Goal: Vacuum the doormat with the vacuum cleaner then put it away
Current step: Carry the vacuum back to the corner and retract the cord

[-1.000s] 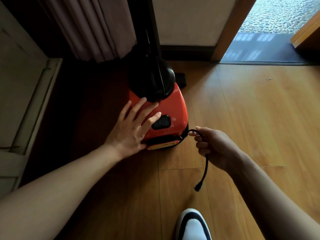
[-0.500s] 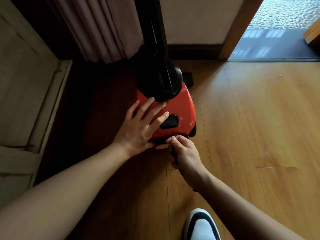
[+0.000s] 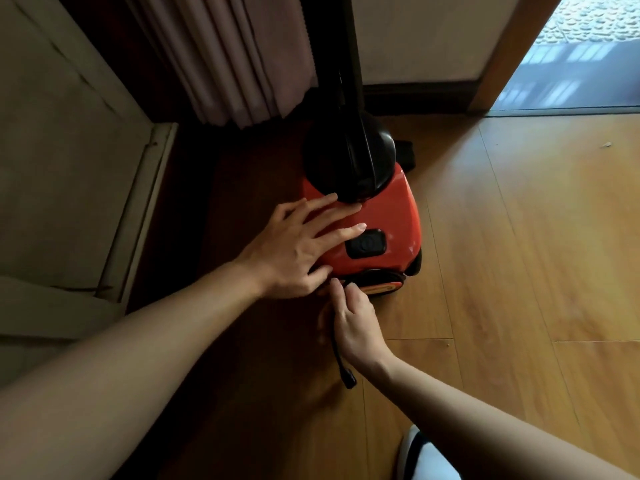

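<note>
The red and black vacuum cleaner (image 3: 391, 216) stands on the wood floor beside the curtain, its black tube rising behind it. My left hand (image 3: 298, 247) lies flat with straight fingers on the red body, left of the black power button (image 3: 366, 243). My right hand (image 3: 353, 320) pinches the black power cord (image 3: 341, 362) at the cleaner's rear lower edge. The cord's plug end hangs below my wrist. The doormat (image 3: 568, 81) is the dark strip in the doorway at top right.
A pinkish curtain (image 3: 228, 57) hangs at the top left of the cleaner. A pale cabinet or door panel (image 3: 69, 150) fills the left side. My white shoe (image 3: 422, 459) is at the bottom edge. Open wood floor (image 3: 536, 254) extends to the right.
My right hand moved from the cleaner's right side to its rear edge, taking the cord with it. Less loose cord shows now. My left hand stayed on the red body.
</note>
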`<state>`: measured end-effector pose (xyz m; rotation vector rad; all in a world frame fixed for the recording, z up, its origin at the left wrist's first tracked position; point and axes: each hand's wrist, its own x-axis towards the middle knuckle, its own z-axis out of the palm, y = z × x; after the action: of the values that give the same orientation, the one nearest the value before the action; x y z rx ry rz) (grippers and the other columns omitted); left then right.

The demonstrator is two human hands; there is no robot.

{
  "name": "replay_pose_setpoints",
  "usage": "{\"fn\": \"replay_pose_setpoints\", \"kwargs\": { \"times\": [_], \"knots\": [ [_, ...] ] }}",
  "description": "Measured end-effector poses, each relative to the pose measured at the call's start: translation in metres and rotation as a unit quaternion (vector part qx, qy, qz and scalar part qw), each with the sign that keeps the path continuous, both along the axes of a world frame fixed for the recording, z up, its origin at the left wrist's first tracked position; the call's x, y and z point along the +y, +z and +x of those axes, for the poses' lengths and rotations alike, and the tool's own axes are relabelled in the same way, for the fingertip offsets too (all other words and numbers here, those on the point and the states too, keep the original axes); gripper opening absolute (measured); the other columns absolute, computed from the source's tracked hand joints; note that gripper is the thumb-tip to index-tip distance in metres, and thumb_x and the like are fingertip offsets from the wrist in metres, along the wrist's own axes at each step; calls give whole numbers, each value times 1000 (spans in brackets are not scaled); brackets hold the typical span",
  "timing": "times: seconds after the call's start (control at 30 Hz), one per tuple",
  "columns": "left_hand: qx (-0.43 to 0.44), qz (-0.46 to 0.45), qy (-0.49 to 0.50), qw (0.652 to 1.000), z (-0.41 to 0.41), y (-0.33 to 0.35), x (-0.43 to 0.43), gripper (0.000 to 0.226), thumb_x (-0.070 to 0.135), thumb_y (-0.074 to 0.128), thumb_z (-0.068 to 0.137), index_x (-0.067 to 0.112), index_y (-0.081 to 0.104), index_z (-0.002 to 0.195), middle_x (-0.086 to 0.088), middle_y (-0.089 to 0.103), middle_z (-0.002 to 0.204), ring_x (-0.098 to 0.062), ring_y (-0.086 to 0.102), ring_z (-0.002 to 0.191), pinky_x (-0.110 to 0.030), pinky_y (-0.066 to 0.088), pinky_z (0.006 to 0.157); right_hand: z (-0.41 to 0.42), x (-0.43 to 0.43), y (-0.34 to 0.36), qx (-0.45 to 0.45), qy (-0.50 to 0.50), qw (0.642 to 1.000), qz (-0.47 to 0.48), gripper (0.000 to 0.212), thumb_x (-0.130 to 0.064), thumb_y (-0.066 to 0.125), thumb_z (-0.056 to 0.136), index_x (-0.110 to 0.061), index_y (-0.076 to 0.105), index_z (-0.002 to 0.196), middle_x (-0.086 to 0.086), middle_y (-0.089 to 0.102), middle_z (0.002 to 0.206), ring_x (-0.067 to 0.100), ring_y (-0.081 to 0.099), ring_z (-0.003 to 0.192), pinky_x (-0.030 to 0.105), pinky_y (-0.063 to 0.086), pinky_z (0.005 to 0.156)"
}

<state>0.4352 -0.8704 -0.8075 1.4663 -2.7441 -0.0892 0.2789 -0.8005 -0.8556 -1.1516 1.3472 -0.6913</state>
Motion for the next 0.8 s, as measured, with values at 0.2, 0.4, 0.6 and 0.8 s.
{"fn": "replay_pose_setpoints", "kwargs": {
  "times": [0.2,0.4,0.6,0.8],
  "knots": [
    [26,-30,52,998,-20,-11,5,85,73,59,75,33,36,146,4,25,161,-27,17,150,-54,21,116,11,1,-7,83,43,995,-22,25,-13,38,107,-1,59,108,9,66,105,23,62,95,38,49,86],
    [34,-57,54,996,-22,-17,5,100,70,77,60,33,36,143,3,29,159,-29,21,149,-54,22,115,12,-2,-21,23,78,995,51,37,-24,39,109,-5,60,86,4,65,69,11,61,55,28,50,53],
    [17,-44,42,998,-16,-18,3,107,70,78,56,36,31,147,6,23,162,-27,16,151,-53,20,116,-17,-11,-59,-8,184,973,139,57,-49,45,104,3,68,97,2,51,55,19,48,47,31,40,47],
    [4,-25,35,999,-13,-18,2,117,63,85,53,37,24,150,6,14,164,-26,7,153,-54,15,119,-60,-19,-69,66,207,972,93,39,-47,64,96,-14,64,75,-5,58,57,12,55,48,28,43,46]
  ]
}}
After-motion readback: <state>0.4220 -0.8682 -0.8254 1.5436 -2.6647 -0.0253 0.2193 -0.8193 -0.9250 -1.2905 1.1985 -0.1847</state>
